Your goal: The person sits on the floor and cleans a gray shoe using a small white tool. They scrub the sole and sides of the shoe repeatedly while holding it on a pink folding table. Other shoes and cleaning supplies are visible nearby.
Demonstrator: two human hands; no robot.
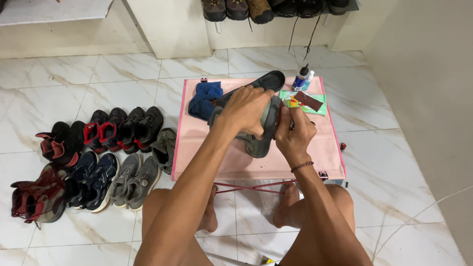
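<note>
Glossy white marble-look floor tiles (394, 162) with faint brown veining, pale walls at right and beyond. Nearest, bare knees and feet under a small pink folding desk (315, 152), cloth-topped, on thin red crossed legs. Above the desk, a grey-green shoe (263, 138), matte and worn, held tilted with its dark sole side turned up. Left hand (245, 111) draped over the shoe's upper, fingers curled down around it in a firm grasp. Right hand (294, 134) against the shoe's right edge, fingers bunched close and pinching there (what exactly is pinched cannot be made out). Braided cord bracelet (302, 166) on the right wrist. Farther on the desk: crumpled blue cloth (204, 98), flat green packet (301, 101) with a brown strip on it, small dark-capped bottle (300, 78). Left on the floor, two rows of sneakers (98, 162), red, black, navy, grey. At the far wall, a shelf of dark boots (256, 9).
</note>
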